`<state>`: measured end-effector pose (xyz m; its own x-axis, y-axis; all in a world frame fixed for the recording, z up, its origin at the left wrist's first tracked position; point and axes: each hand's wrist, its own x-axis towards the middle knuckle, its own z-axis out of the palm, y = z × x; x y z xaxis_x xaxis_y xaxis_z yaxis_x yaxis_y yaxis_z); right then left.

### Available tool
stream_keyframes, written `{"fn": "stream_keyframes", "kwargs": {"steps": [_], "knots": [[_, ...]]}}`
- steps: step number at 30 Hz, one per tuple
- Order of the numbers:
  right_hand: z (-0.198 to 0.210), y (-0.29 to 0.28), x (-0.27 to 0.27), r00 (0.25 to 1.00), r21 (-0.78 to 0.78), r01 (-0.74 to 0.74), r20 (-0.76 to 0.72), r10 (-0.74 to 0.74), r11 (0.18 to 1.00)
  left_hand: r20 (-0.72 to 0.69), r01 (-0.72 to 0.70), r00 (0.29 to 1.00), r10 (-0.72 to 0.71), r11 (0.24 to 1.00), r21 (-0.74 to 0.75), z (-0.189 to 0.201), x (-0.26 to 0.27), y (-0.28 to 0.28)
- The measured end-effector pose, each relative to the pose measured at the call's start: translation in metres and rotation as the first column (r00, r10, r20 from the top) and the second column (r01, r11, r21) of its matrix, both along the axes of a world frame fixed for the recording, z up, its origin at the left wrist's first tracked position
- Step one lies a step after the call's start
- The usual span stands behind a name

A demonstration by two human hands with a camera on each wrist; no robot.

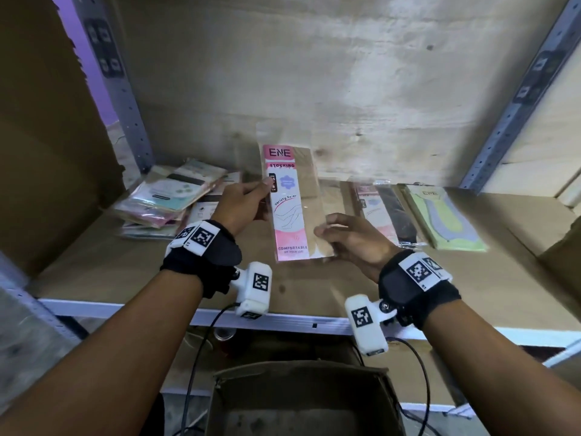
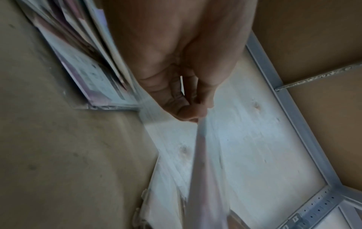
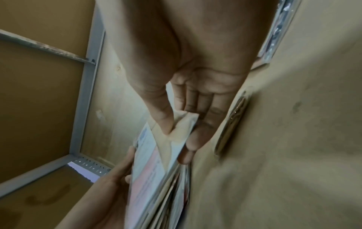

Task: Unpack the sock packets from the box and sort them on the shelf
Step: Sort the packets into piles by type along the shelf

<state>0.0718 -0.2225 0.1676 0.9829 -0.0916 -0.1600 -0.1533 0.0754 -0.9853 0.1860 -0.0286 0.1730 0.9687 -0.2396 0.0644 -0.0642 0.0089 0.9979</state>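
Both hands hold one clear stocking packet [image 1: 294,199] upright above the shelf board [image 1: 125,265]; it has a pink ENE card and a beige stocking inside. My left hand [image 1: 264,196] pinches its left edge near the middle, thumb in front; in the left wrist view the packet [image 2: 203,155] is a blur below the fingertips [image 2: 188,114]. My right hand [image 1: 323,234] pinches the lower right corner, and the right wrist view shows the thumb [image 3: 164,120] pressed on the packet [image 3: 176,131]. The cardboard box [image 1: 301,401] stands open below the shelf.
A loose pile of packets [image 1: 169,196] lies at the shelf's left. To the right lie a pink packet with a dark stocking [image 1: 383,212] and a green packet [image 1: 443,218]. Metal uprights [image 1: 125,99] frame the bay. Cables hang near the box.
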Motion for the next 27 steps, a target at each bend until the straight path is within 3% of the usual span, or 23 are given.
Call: {"fn": "stream_keyframes", "kwargs": {"steps": [7, 13, 16, 20, 24, 27], "knots": [[-0.005, -0.005, 0.004, 1.000, 0.033, -0.029, -0.001, 0.029, 0.999, -0.088, 0.027, 0.996, -0.022, 0.998, 0.055, -0.005, 0.005, 0.002], [-0.008, -0.014, 0.006, 0.990, -0.016, -0.139, -0.015, 0.138, 0.990, -0.144, -0.103, 0.986, 0.087, 0.989, -0.107, 0.004, 0.018, 0.022], [-0.006, -0.017, 0.003, 0.985, -0.072, -0.174, -0.013, 0.173, 0.982, -0.155, -0.158, 0.978, 0.139, 0.980, -0.117, 0.000, 0.024, 0.036], [-0.006, -0.022, -0.005, 0.977, -0.206, -0.214, -0.042, 0.210, 0.955, -0.050, -0.135, 0.989, 0.138, 0.989, 0.052, -0.008, 0.024, 0.047], [-0.007, -0.021, -0.011, 0.973, -0.223, -0.232, -0.051, 0.226, 0.947, 0.122, -0.169, 0.983, 0.137, 0.934, 0.314, -0.006, 0.020, 0.048], [-0.005, -0.021, -0.016, 0.970, -0.235, -0.240, -0.039, 0.238, 0.942, 0.143, -0.170, 0.981, 0.129, 0.927, 0.333, -0.006, 0.018, 0.046]]}}
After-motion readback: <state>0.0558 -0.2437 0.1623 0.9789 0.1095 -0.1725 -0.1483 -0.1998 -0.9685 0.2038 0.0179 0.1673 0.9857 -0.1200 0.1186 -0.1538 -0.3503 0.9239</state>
